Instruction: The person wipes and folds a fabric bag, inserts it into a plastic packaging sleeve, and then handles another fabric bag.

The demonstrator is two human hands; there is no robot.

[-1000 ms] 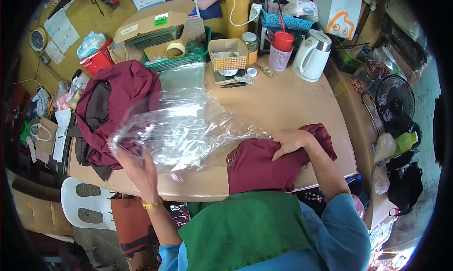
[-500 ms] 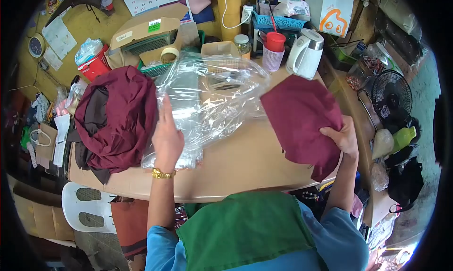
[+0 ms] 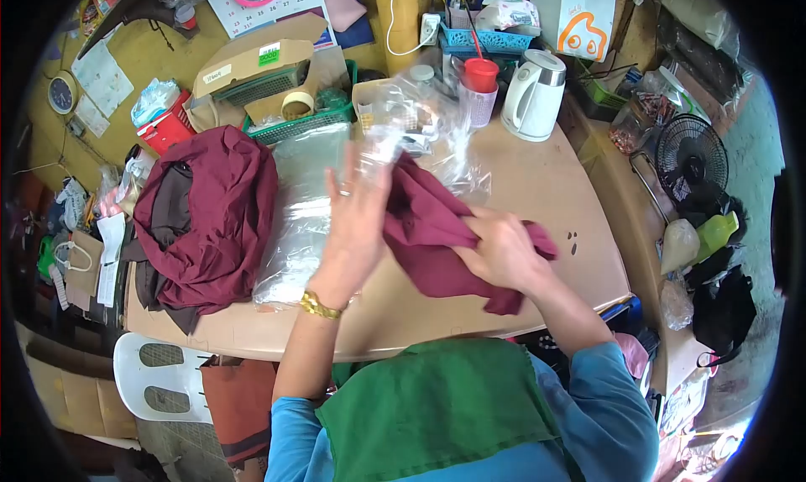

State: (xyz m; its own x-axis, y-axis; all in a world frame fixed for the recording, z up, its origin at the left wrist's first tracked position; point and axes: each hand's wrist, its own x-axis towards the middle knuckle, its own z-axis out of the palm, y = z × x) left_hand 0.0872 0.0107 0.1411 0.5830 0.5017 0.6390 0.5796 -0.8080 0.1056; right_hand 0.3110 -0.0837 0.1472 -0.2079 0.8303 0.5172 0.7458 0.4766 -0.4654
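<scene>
My right hand [image 3: 504,251] is closed around a bunched piece of maroon cloth [image 3: 437,238], held over the table to the right of my left hand. The cloth's far end reaches up beside the left fingers. My left hand [image 3: 357,230] is raised with its fingers stretched out, partly smeared by motion. Just beyond it, a crumpled clear plastic bag [image 3: 462,163] lies toward the back of the table, also blurred near my fingers. Whether the left hand touches the bag is unclear. A flat stack of clear plastic bags [image 3: 306,205] lies to the left of that hand.
A maroon garment heap [image 3: 210,222] covers the table's left side. Along the back stand a cardboard box [image 3: 260,58], a green basket [image 3: 336,117], a red cup [image 3: 480,75] and a white kettle [image 3: 533,96]. A black fan [image 3: 693,159] stands at the right.
My right hand has carried the maroon cloth leftward, and the cloth is now more bunched. My left hand has moved right. The loose plastic bag has shifted off the stack toward the back right.
</scene>
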